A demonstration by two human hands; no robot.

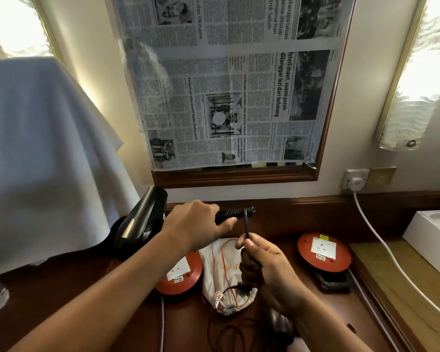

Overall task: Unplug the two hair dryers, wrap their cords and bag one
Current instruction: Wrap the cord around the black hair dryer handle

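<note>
Left hand [196, 224] gripping the black hair dryer [140, 222] by its handle, above the desk [61, 295]. Right hand [262, 265] pinching the cord [247, 224] and clutching gathered loops. Bag [221, 270] lying beneath. Risk: pulling tight could kink the cord at the handle; loops slipping.

A single wide-angle view looks from the person's head, forward and down over a dark wooden bench [315, 323]. It sits close: both forearms enter from the near edge, and the hands work at mid-frame. It faces the far wall squarely, where a newspaper-covered frame [229, 82] fills the upper middle. Straight lines bow toward the left and right edges.
</note>
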